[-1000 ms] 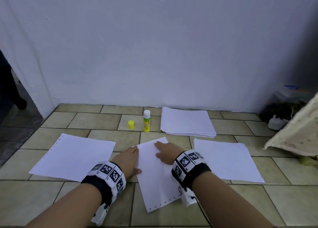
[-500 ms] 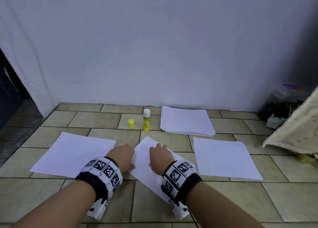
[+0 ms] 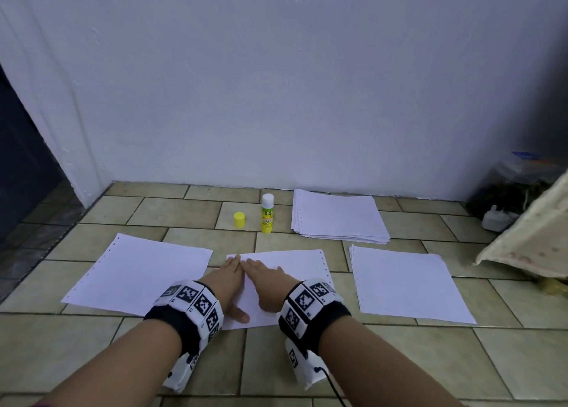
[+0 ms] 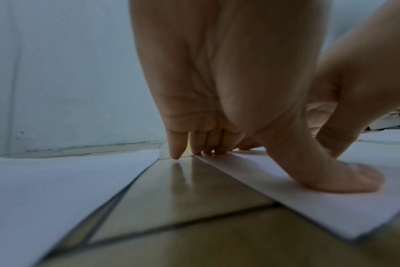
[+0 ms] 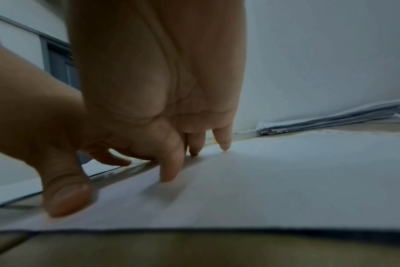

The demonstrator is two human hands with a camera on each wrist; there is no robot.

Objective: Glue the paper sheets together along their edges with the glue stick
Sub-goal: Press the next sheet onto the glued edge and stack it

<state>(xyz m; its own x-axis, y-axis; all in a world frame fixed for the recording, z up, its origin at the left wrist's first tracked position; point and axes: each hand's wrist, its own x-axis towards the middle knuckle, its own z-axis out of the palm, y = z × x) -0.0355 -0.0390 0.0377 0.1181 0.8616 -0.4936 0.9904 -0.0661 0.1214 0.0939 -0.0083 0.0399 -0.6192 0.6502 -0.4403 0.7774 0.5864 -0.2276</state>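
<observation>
Left hand [image 3: 229,279] fingers [image 4: 195,146] straight, held close together, tips down on the left edge of the middle sheet [image 3: 295,268]; little finger lands on tile just off the paper, thumb flat on the sheet nearer the body. Right hand [image 3: 266,280] fingers [image 5: 171,166] also straight, slightly fanned, tips on the sheet; thumb at its near-left edge. Nothing pinched, both hands flat-pressing.

Looks like a square-up step: sheet now sits roughly parallel to the left sheet [image 3: 144,271], bare tile strip between them. To do it well: slide with flat pads, not nails, so paper doesn't buckle; bring the edge to the neighbour's before any glue goes on; hold one hand down as anchor when the other leaves.

Glue stick [image 3: 267,213] stands upright, uncapped, near the wall; yellow cap [image 3: 239,220] just beside it on its left. Neither hand near it.

Right sheet [image 3: 405,286] well apart. Paper stack [image 3: 338,219] behind it. Surface is glossy tiled floor [image 3: 92,360], so paper will slip easily. White wall [image 3: 276,83] behind, dark doorway left, clutter and cloth far right.
</observation>
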